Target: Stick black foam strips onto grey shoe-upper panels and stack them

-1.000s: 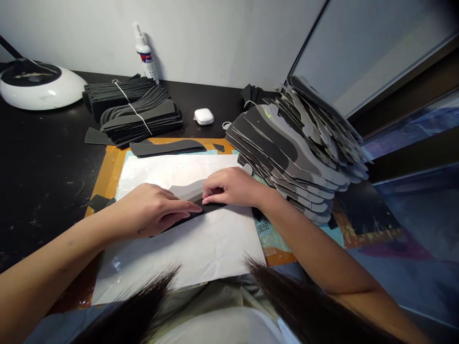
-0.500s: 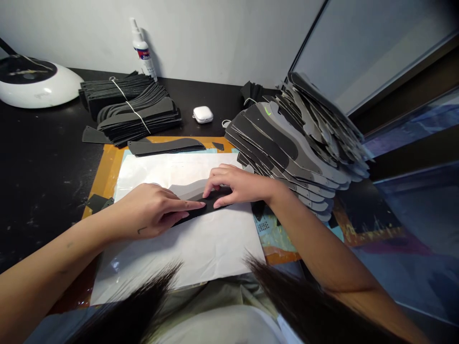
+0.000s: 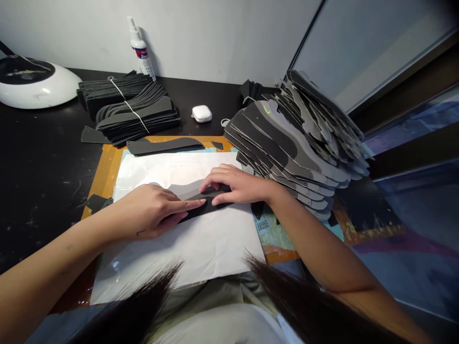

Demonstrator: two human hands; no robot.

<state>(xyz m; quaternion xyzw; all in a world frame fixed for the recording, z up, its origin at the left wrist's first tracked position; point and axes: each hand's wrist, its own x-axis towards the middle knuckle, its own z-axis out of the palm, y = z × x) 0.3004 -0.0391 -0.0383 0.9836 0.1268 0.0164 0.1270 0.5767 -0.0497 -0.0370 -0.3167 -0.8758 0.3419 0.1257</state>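
Note:
A black curved strip [image 3: 195,209] lies over a grey curved piece [image 3: 186,189] on a white sheet [image 3: 215,243]. My left hand [image 3: 154,210] rests on the strip's left part, its index finger stretched along the black surface and the other fingers partly folded beneath. At the right part of the strip is my right hand [image 3: 236,185], thumb and fingers apart, fingertips touching the piece. The strip's ends are covered by my hands.
Behind the sheet are a tied black bundle [image 3: 139,114], loose dark strips [image 3: 165,145], a white case [image 3: 202,113] and a spray bottle [image 3: 140,50]. A tall fanned pile [image 3: 287,143] stands right; a white lamp base [image 3: 53,88] is at far left.
The fingers of my right hand have shifted slightly left along the strip. My left hand stays nearly in place, with its index finger still on the black strip.

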